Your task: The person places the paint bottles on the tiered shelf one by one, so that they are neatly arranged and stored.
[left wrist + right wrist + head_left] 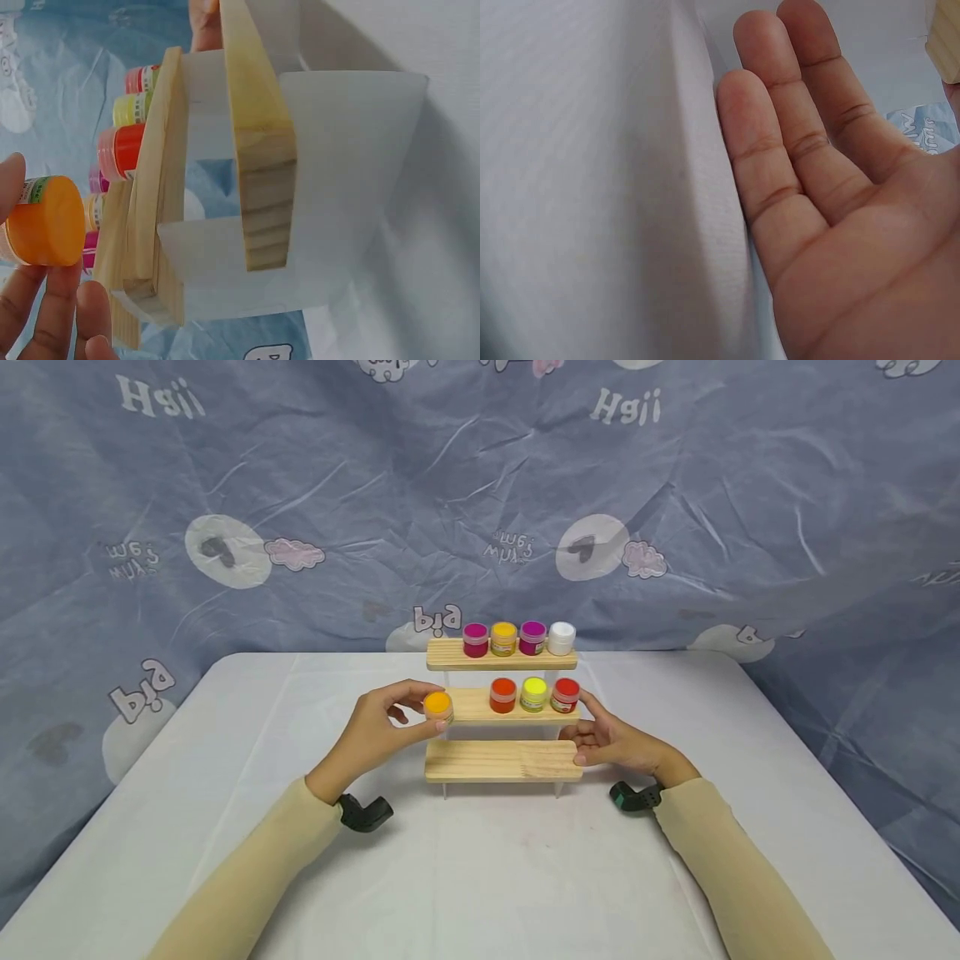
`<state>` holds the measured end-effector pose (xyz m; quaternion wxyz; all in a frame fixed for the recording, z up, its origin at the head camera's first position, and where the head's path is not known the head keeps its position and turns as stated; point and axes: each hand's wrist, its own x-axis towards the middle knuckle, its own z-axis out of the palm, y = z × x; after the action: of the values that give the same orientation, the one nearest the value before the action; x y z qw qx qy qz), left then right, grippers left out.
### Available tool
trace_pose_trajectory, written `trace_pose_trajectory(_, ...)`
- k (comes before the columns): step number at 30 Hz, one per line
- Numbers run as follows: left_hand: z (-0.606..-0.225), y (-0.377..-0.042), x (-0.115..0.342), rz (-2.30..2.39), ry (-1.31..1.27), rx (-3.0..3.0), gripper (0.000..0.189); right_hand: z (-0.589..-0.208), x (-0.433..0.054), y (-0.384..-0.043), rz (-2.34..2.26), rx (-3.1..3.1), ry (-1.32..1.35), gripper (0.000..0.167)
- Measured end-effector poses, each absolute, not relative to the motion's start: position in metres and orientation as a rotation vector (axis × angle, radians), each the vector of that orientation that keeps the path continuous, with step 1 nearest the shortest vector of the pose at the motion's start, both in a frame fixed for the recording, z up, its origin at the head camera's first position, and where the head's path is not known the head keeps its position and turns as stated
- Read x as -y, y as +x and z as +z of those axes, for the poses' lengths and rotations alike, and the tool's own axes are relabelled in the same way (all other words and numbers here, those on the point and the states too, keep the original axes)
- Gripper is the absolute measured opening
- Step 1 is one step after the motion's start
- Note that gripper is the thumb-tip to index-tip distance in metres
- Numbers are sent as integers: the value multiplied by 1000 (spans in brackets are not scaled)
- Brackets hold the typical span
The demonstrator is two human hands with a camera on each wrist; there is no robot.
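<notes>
My left hand (382,722) pinches a small orange jar (438,705) between thumb and fingers, at the left end of the middle shelf (468,707) of a three-tier wooden stand. In the left wrist view, this orange jar (54,221) appears beside the stand with a green label round it. The right hand (622,743) is at the stand's right end, its thumb at the bottom shelf (502,762) and its index finger reaching up near the red jar (565,695). Three fingers (769,112) extend loosely in the right wrist view, where thumb and index finger are hidden.
An orange-red jar (502,695) and a yellow jar (534,693) share the middle shelf with the red one. Several jars, including a white jar (561,638), line the top shelf (442,656). The stand rests on a white-covered table (480,877) before a blue-grey patterned cloth (450,485).
</notes>
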<state>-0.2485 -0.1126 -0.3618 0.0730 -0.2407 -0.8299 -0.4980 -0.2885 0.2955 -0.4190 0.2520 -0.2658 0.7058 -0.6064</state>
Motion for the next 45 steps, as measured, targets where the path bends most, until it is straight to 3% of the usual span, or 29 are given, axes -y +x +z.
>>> trace_pose_trajectory(12, -362, -267, 86, -1231, -763, 2505, 46, -419, -298, -290, -1645, -1938, -707, 114)
trace_pose_trajectory(25, -365, -282, 67, -1268, -719, 2557, 48, -419, -300, -290, -1647, -1943, -702, 115)
trace_pose_trajectory(40, -367, -281, 65, -1245, -708, 2614, 47, -422, -300, -288, -1657, -1909, -709, 116)
trace_pose_trajectory(45, -373, -276, 71, -1220, -713, 2634, 57, -423, -301, -285, -1632, -1922, -706, 116)
